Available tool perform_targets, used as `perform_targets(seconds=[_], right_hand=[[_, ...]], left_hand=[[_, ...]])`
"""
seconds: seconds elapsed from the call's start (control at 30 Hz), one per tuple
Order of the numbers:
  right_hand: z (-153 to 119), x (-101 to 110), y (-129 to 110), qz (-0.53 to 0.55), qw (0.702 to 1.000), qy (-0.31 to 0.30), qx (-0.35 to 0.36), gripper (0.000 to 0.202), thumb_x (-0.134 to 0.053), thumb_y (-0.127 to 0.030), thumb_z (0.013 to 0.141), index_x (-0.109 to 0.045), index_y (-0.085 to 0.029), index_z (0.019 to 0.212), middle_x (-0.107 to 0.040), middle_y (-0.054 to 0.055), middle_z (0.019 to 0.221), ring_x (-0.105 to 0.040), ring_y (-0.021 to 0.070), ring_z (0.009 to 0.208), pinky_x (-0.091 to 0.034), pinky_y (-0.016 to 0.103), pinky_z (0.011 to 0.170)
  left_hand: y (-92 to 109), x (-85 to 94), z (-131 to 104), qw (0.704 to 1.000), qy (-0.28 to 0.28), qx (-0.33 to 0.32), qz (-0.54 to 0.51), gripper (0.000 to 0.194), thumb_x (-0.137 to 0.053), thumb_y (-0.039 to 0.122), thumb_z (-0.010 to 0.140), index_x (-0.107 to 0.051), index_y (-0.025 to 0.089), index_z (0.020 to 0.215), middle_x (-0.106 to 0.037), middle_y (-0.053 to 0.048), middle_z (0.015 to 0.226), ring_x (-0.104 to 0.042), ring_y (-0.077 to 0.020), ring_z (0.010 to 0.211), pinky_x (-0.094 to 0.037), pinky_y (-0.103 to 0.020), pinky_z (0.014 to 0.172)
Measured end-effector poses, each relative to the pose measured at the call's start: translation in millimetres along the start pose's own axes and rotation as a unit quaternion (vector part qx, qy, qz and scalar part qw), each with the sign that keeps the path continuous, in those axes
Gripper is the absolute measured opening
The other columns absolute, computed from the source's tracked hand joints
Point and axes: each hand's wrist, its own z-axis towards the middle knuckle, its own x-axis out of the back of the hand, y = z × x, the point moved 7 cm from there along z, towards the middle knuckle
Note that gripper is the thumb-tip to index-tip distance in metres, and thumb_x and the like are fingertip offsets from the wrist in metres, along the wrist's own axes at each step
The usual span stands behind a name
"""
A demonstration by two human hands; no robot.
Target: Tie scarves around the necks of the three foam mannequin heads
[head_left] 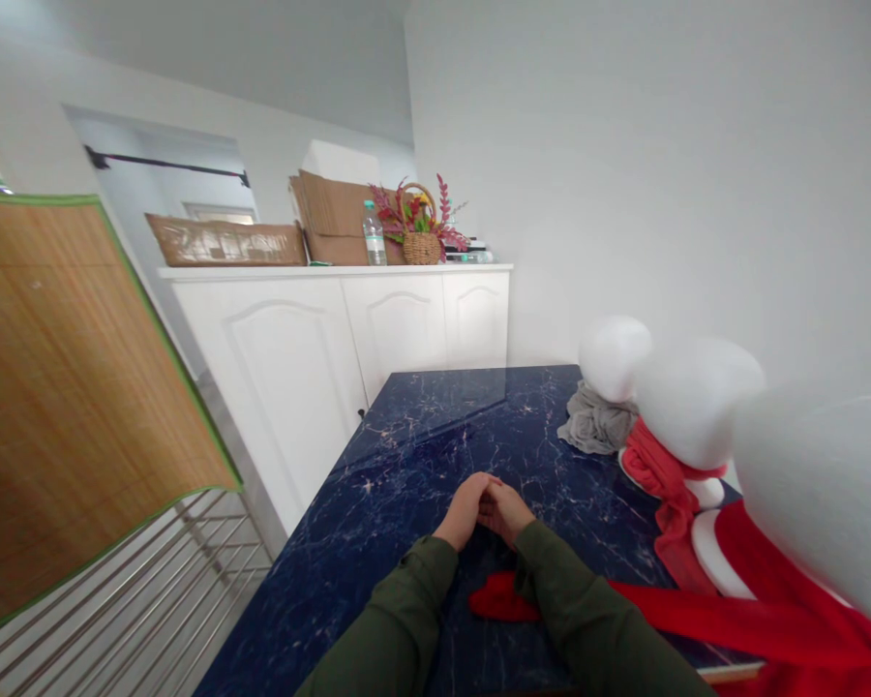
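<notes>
My left hand (468, 505) and my right hand (509, 509) meet over the blue marbled table (435, 416). Their fingers are folded inward against each other, partly hidden, and I see no object between them. Under my right forearm passes a bright red scarf (504, 598); its rounded end shows between the two sleeves. That scarf runs right to a large white rounded form (827, 484) at the table's edge. Behind it stand a middle white form (704, 397) with coral-red cloth (660, 465) at its base and a smaller white form (615, 353) with grey cloth (599, 421).
Beyond the table stands a white cabinet (283, 358) with cardboard (341, 218), a plastic bottle (374, 235) and a flower basket (421, 248) on top. At left, a bamboo mat (79, 387) hangs over a metal rack (166, 571). A wall (653, 174) bounds the right.
</notes>
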Motion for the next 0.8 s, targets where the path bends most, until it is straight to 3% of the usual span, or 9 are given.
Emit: perform_targets(seconds=[0.8], right_hand=[[-0.4,-1.2,0.4,-0.02,1.0,-0.007,0.01,0.02,-0.058,-0.03,0.062,-0.049,-0.018,0.076,-0.055,-0.001,0.057,-0.055,0.0125,0.058,-0.042,0.023,0.052]], left_hand=[[8.8,0.5,-0.7,0.998,0.003,-0.033,0.051,0.03,-0.032,0.028,0.079,-0.059,0.016,0.082,-0.06,-0.004,0.089,-0.052,-0.0167,0.086,-0.037,-0.03,0.085]])
